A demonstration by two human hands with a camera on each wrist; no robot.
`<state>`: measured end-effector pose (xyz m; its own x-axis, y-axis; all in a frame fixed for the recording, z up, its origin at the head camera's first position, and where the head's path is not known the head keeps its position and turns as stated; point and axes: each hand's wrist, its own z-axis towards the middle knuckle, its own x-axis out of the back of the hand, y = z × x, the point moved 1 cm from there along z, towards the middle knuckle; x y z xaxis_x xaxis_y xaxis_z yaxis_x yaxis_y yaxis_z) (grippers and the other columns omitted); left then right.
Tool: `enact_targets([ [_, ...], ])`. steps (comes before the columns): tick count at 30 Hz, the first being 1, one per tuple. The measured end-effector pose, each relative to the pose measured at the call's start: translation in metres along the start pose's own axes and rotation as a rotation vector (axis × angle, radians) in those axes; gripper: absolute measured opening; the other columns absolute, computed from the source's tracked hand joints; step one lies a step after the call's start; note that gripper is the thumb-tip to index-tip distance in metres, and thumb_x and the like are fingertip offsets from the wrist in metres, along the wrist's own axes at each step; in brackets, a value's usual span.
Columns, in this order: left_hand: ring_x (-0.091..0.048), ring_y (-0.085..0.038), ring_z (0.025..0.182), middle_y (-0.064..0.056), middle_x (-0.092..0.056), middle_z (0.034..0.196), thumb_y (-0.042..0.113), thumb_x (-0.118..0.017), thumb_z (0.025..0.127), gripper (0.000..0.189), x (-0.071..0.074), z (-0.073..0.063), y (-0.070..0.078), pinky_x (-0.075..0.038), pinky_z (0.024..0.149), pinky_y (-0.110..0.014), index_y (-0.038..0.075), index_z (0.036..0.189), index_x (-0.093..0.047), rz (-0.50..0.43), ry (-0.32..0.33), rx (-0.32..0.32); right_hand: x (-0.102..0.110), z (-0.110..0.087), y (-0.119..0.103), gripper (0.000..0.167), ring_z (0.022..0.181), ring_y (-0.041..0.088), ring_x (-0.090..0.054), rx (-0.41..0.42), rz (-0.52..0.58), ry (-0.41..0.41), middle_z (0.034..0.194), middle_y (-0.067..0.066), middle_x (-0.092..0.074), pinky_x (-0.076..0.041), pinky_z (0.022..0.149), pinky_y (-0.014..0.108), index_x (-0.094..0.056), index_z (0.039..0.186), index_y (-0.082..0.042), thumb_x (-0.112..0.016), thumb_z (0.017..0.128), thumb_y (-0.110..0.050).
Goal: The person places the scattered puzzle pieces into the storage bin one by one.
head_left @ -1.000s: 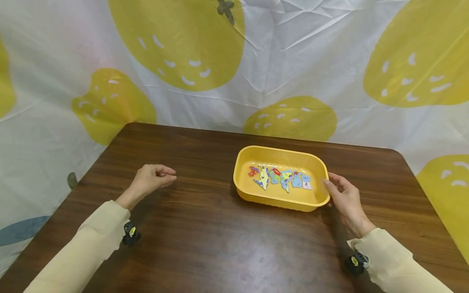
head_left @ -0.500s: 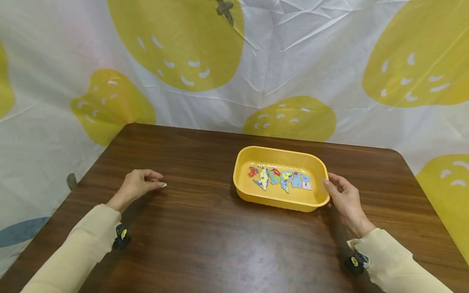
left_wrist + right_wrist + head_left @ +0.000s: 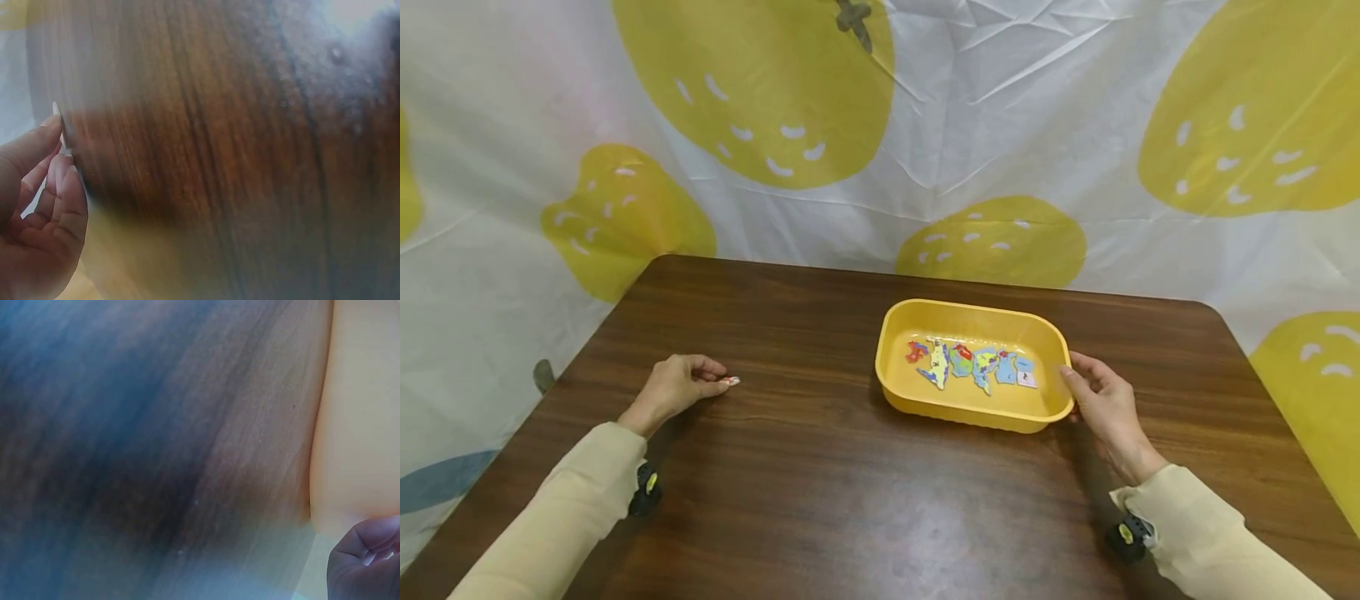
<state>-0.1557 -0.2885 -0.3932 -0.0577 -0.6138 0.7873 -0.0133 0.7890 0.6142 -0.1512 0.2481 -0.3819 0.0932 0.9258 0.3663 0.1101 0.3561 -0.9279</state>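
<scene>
In the head view, my left hand (image 3: 673, 386) is low over the left part of the table, pinching a small flat puzzle piece (image 3: 730, 381) with white and orange on it. The left wrist view shows that puzzle piece (image 3: 57, 112) edge-on at the thumb tip. To the right, a yellow plastic tray (image 3: 925, 402) stands on the table. My right hand (image 3: 1105, 408) grips its right end, thumb over the rim and fingers outside. Inside the tray, several colourful map-shaped puzzle pieces (image 3: 940, 363) lie in a row. The right wrist view has the tray's wall (image 3: 356, 425) beside my thumb.
A dark brown wooden table (image 3: 820, 500) carries everything, and its back edge runs behind the tray. A white cloth (image 3: 820, 225) printed with large yellow fruit hangs beyond the table.
My left hand has moved left and a little down toward the tabletop, and the small piece now shows at its fingertips. My right hand and the tray have stayed put.
</scene>
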Motion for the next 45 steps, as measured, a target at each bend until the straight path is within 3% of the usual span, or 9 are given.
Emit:
enact_targets([
  [15,-0.053,-0.011,0.067,-0.003,-0.067,0.076,0.023,-0.076,0.080,0.018,-0.004,0.003,-0.003,-0.042,0.065,-0.028,0.007,0.080,-0.068,0.040,0.045,-0.038,0.000,0.000,0.000,0.054,0.059,0.002,-0.049,-0.003,-0.011,0.001,0.080,-0.008,-0.053,-0.047,0.051,0.021,-0.040,0.138,0.002,-0.049,0.098,-0.032],
  [26,-0.053,-0.011,0.065,0.000,-0.066,0.070,0.020,-0.076,0.079,0.017,-0.002,0.003,0.000,-0.041,0.064,-0.029,0.007,0.076,-0.065,0.080,0.061,-0.069,0.000,0.000,0.000,0.053,0.059,0.002,-0.049,-0.002,-0.003,0.001,0.081,-0.007,-0.053,-0.046,0.050,0.020,-0.039,0.138,0.003,-0.049,0.098,-0.031],
  [36,-0.051,-0.012,0.063,0.001,-0.065,0.067,0.027,-0.075,0.080,0.020,-0.003,0.001,0.004,-0.040,0.061,-0.029,0.010,0.074,-0.067,0.090,0.076,-0.051,0.000,-0.001,0.000,0.053,0.057,0.002,-0.049,0.006,-0.009,0.006,0.078,-0.006,-0.052,-0.046,0.049,0.020,-0.041,0.137,0.003,-0.049,0.098,-0.031],
  [42,-0.055,-0.010,0.063,-0.001,-0.068,0.071,0.029,-0.074,0.081,0.022,-0.007,0.005,0.011,-0.043,0.061,-0.027,0.008,0.079,-0.068,0.028,0.087,-0.021,0.000,-0.001,-0.001,0.054,0.054,0.003,-0.048,0.009,-0.002,0.008,0.077,-0.007,-0.052,-0.046,0.049,0.021,-0.041,0.137,0.003,-0.051,0.097,-0.031],
  [45,-0.062,-0.009,0.065,-0.004,-0.067,0.073,0.023,-0.072,0.084,0.023,-0.010,0.009,0.017,-0.052,0.063,-0.024,0.000,0.084,-0.065,-0.152,0.026,0.022,-0.001,-0.001,-0.001,0.053,0.054,0.003,-0.048,0.005,0.002,0.012,0.076,-0.007,-0.052,-0.046,0.048,0.021,-0.041,0.137,0.003,-0.051,0.097,-0.030],
])
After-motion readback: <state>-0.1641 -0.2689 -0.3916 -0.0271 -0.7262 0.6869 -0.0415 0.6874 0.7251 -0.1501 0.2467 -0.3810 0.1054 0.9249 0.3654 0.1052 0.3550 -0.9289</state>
